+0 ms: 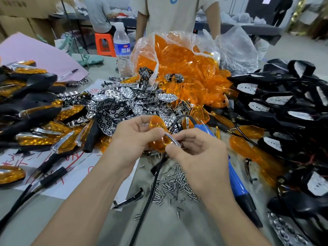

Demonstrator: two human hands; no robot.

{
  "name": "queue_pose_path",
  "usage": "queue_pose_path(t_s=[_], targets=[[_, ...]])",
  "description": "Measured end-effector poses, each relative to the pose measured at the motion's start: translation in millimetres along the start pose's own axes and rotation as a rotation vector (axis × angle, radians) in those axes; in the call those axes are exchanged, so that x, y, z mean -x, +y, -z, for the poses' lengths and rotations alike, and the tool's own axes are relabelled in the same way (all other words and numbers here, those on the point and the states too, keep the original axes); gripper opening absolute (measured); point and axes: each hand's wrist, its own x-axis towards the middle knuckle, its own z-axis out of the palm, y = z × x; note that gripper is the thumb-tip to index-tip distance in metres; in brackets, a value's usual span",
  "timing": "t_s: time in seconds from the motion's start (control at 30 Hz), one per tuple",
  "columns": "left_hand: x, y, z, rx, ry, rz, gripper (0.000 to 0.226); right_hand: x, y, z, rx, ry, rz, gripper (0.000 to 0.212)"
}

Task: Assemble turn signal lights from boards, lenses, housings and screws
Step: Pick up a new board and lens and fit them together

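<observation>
Grey counter (177, 231) fills the near part of a busy workshop, with cardboard boxes and an orange stool (103, 44) behind it. A person in a pale shirt (170, 13) stands at the far edge, at 12 o'clock.

At the middle, both hands are curled and meet over one piece. The left hand (133, 139) wraps its fingers round an orange lens (157, 122), thumb on top. The right hand (197, 151) pinches a curved chrome trim strip (173, 139) between thumb and forefinger. The strip lies against the edge of the lens; whether it is seated there I cannot tell.

At 6 o'clock, just below the hands, loose screws (174, 185) lie scattered on the counter beside a black cable (150, 192). A blue electric screwdriver (237, 183) lies at 4 o'clock, partly hidden by the right forearm. At 12 o'clock a heap of chrome reflector boards (115, 103) sits before a clear plastic bag (236, 47) that spills more orange lenses. A water bottle (122, 48) stands upright at 11 o'clock, beside the bag.

Black housings (284, 103), with white boards showing inside, are piled at 3 o'clock. Finished lights (35, 121), orange and black, are stacked at 9 o'clock, some on white paper (71, 174) with red writing. A spare chrome strip (129, 199) lies at 7 o'clock by the paper's edge. A pink sheet (35, 50) carrying a pen (69, 73) lies at 10 o'clock.
</observation>
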Motion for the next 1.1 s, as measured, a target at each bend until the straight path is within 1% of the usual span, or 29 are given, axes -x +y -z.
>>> queue_pose_path(t_s=[0.07, 0.13, 0.2, 0.27, 0.33, 0.43, 0.5, 0.53, 0.6, 0.73, 0.77, 0.83, 0.9, 0.97, 1.03, 1.1], targets=[[-1.2, 0.0, 2.5, -0.029, 0.020, -0.073, 0.031, -5.8, 2.0, 1.2, -0.081, -0.043, -0.083, 0.022], [0.3, -3.0, 1.5, -0.089, 0.041, -0.116, 0.030, -7.7, 6.6, 1.3, -0.116, -0.075, -0.171, 0.027], [2.5, -5.7, -1.2, -0.139, 0.070, -0.133, 0.027, -7.2, 8.6, 2.2, -0.109, -0.106, -0.215, 0.032], [3.8, -7.2, -2.7, -0.147, 0.131, -0.116, 0.016, -6.1, 9.0, 4.0, -0.127, -0.067, -0.204, 0.038], [3.7, -7.7, -2.9, -0.105, 0.174, -0.060, 0.014, -5.5, 11.4, 5.0, -0.137, 0.000, -0.172, 0.041], [3.6, -6.4, -3.9, -0.053, 0.099, 0.023, 0.016, -2.0, 10.4, 0.4, -0.083, 0.003, -0.095, 0.048], [4.7, -3.9, -6.6, -0.040, 0.041, 0.036, 0.017, 0.8, 5.8, -2.8, -0.023, 0.002, -0.040, 0.061], [5.4, -3.1, -7.9, -0.041, 0.024, 0.038, 0.016, 2.2, 4.4, -3.0, 0.018, 0.016, -0.027, 0.064], [7.2, -2.6, -8.3, -0.047, 0.012, 0.038, 0.015, 4.5, 4.8, -2.3, 0.094, 0.045, -0.013, 0.056], [9.6, -4.7, -5.3, -0.076, 0.023, 0.012, 0.014, 9.9, 10.7, -6.3, 0.274, 0.030, 0.005, 0.042], [9.2, -5.5, -5.9, -0.070, 0.037, 0.008, 0.014, 10.7, 10.7, -8.0, 0.297, 0.025, 0.006, 0.040], [9.2, -7.4, -8.1, -0.049, 0.070, 0.005, 0.013, 12.4, 11.4, -10.1, 0.347, -0.007, 0.050, 0.045], [9.2, -9.6, -9.9, -0.052, 0.091, -0.017, 0.008, 12.8, 10.2, -11.0, 0.409, -0.042, 0.118, 0.038], [8.1, -11.2, -10.2, -0.042, 0.135, -0.039, 0.009, 13.9, 8.1, -11.8, 0.394, -0.067, 0.151, 0.039], [5.9, -11.4, -9.3, -0.031, 0.172, -0.040, 0.012, 14.2, 5.3, -14.5, 0.347, -0.110, 0.124, 0.044], [4.4, -11.2, -9.5, -0.022, 0.185, -0.051, 0.015, 13.9, 4.2, -17.1, 0.306, -0.105, 0.095, 0.046]])
